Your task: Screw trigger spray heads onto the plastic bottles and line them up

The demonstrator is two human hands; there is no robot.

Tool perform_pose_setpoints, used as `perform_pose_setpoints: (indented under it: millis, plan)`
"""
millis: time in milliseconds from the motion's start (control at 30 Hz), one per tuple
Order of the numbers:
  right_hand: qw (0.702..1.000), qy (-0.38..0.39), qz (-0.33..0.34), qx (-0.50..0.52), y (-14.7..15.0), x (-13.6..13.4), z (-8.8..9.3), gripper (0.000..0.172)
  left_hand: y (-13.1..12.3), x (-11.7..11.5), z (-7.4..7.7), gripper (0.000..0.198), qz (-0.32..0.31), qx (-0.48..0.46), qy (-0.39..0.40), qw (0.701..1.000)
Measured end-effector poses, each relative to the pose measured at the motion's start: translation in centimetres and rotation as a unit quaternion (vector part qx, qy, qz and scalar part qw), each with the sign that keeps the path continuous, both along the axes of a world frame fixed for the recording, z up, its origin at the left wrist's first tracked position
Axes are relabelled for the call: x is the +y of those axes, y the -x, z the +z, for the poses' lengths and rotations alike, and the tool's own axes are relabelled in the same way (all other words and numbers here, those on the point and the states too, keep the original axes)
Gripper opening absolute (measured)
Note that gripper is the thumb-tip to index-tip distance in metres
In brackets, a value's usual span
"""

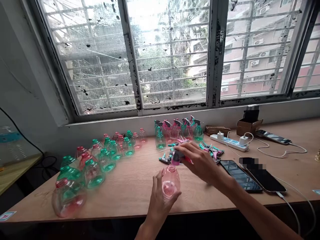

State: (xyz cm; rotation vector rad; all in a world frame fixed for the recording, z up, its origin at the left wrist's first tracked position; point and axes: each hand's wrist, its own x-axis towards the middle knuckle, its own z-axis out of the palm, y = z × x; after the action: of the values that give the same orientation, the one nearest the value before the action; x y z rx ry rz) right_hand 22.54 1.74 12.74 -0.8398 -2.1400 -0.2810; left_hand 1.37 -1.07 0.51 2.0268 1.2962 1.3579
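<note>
Tipping could be caused by off-centre contact: over the near tabletop (pixel 130 196), the pink bottle (pixel 172 178) is held by the left hand (pixel 160 196), the trigger sprayer (pixel 177 159) by the right hand (pixel 196 158).

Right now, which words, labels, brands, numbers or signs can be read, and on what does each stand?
None can be read with certainty.
Left sticker on the table: red mark, too blurred.
Right sticker: too small, cut by the picture's edge.
Blue band on the large clear bottle: too blurred.
Power strip: any print too small.
</note>
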Motion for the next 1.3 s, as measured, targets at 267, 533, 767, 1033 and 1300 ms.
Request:
perform_pose_setpoints:
  millis: [267, 533, 767, 1033, 1300]
  plan:
    - [0.933, 0.270, 0.011, 0.238, -4.1, -1.9, -7.5, 0.040, 0.6, 0.1, -1.1, 0.095, -0.068, -0.004, 0.020, 0.997]
    - [0.700, 0.524, 0.136, 0.465, -2.8, -1.5, -11.5, 0.045, 1.7, 0.5, 0.6, 0.084, -0.078, -0.244, 0.179, 0.950]
    - [0.677, 0.552, 0.164, 0.459, -2.2, -1.6, -12.1, 0.040, 1.8, 1.3, 0.8, 0.074, -0.085, -0.254, 0.187, 0.945]
    - [0.664, 0.528, 0.170, 0.501, -1.8, -0.9, -11.8, 0.062, 1.8, 1.5, 1.1, 0.104, -0.141, -0.236, 0.218, 0.936]
    - [0.692, 0.526, 0.208, 0.448, -2.3, -1.5, -12.3, 0.043, 2.8, 1.3, 0.9, 0.112, -0.204, -0.193, 0.226, 0.933]
